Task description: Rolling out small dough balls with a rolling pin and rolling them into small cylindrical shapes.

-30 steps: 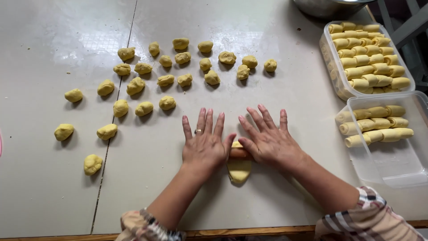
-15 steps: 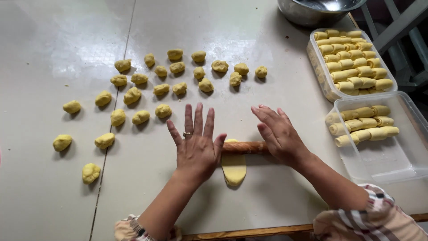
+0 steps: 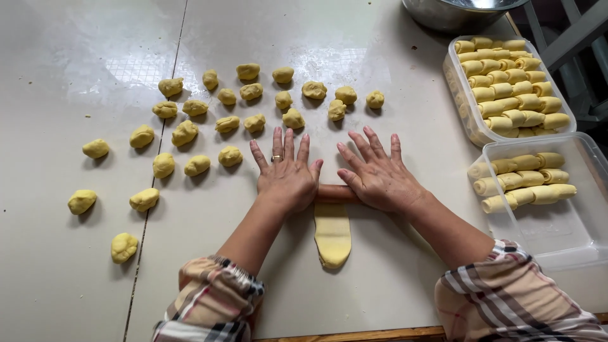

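Nearest the camera, a flattened strip of yellow dough (image 3: 332, 234) lies on the pale counter (image 3: 392, 285), its far end tucked under a wooden rolling pin (image 3: 335, 193). Both hands are flat and open, fingers spread, palms pressing on the pin: left hand (image 3: 286, 174) on its left end, right hand (image 3: 379, 174) on its right. Nothing is gripped, it's just palm pressure.

Stuff that could go sideways, I'd say: the strip looks pretty thin already, so leaning harder on one palm could roll it lopsided or tear the edge. It could also stick to the counter or wrap itself round the pin, since I can't see any flour down. With open palms the pin could skid out too.

Further back sit the dough lumps (image 3: 253, 107), scattered loosely. A long push might run the fingertips into the closest ones and squash them. Off to the right, a clear tub (image 3: 570, 234) with a few finished rolls is near the right forearm, so an elbow swing could knock it. Behind it is a fuller tub (image 3: 462, 95) and a metal bowl (image 3: 456, 12).
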